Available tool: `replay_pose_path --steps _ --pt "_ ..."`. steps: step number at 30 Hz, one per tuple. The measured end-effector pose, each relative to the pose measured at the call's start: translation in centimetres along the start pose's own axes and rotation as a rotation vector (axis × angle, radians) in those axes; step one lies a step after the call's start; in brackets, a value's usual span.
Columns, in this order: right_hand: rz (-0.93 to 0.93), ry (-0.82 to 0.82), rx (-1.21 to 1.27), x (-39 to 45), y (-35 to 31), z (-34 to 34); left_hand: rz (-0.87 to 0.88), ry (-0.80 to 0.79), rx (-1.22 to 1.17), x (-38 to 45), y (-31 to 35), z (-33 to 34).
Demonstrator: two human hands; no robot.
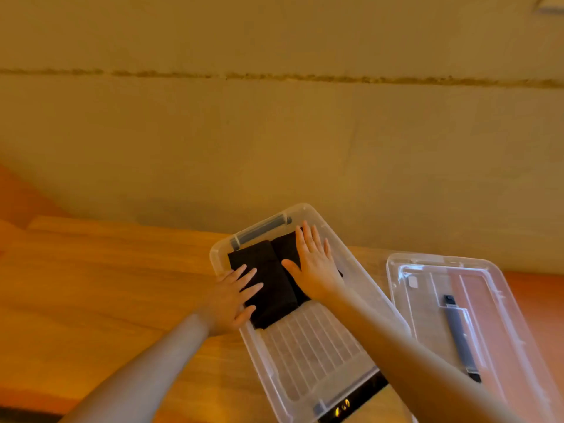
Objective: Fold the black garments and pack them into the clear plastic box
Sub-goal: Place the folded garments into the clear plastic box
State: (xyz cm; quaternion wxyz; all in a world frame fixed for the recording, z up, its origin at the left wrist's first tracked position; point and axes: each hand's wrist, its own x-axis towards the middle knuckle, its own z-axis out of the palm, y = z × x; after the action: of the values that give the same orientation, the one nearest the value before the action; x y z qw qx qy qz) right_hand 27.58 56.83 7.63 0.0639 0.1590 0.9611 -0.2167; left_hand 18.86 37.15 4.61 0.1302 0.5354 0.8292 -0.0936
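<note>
2 folded black garments (268,279) are pressed flat, side by side, at the far end of the clear plastic box (360,276), apparently to save room. Left hand (233,300) and right hand (314,270): each grip apart, fingers straight, nothing clamped.

A wooden table (106,288) fills the lower left, its grain running across. Behind it rises a plain tan wall (274,141) with a rough dark seam (305,77) running across it, high up. A pale object (551,4) shows in the top right corner, too cropped to tell what it is.
</note>
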Motion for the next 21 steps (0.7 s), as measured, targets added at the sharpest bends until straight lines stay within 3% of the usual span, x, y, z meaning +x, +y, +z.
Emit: replay_pose_path --steps 3,8,12,15,18,21 --pt "0.003 0.006 -0.058 -4.1 -0.5 1.5 -0.101 -0.024 -0.088 -0.6 -0.2 0.8" --pt "0.376 0.115 -0.095 -7.0 7.1 1.9 -0.283 0.080 -0.207 -1.1 0.5 1.7" --pt "0.377 0.082 -0.141 -7.6 9.5 2.2 -0.451 0.021 -0.252 -0.4 3.6 1.2" --pt "0.417 0.168 -0.018 -8.4 11.6 2.8 -0.536 -0.033 -0.258 -0.3 5.8 0.9" --pt "0.579 0.239 0.066 -11.2 14.4 4.2 -0.525 -0.066 -0.250 -0.7 7.7 0.8" --pt "0.727 0.035 0.030 -14.4 15.7 6.9 -0.270 0.008 -0.177 -0.1 10.2 0.2"
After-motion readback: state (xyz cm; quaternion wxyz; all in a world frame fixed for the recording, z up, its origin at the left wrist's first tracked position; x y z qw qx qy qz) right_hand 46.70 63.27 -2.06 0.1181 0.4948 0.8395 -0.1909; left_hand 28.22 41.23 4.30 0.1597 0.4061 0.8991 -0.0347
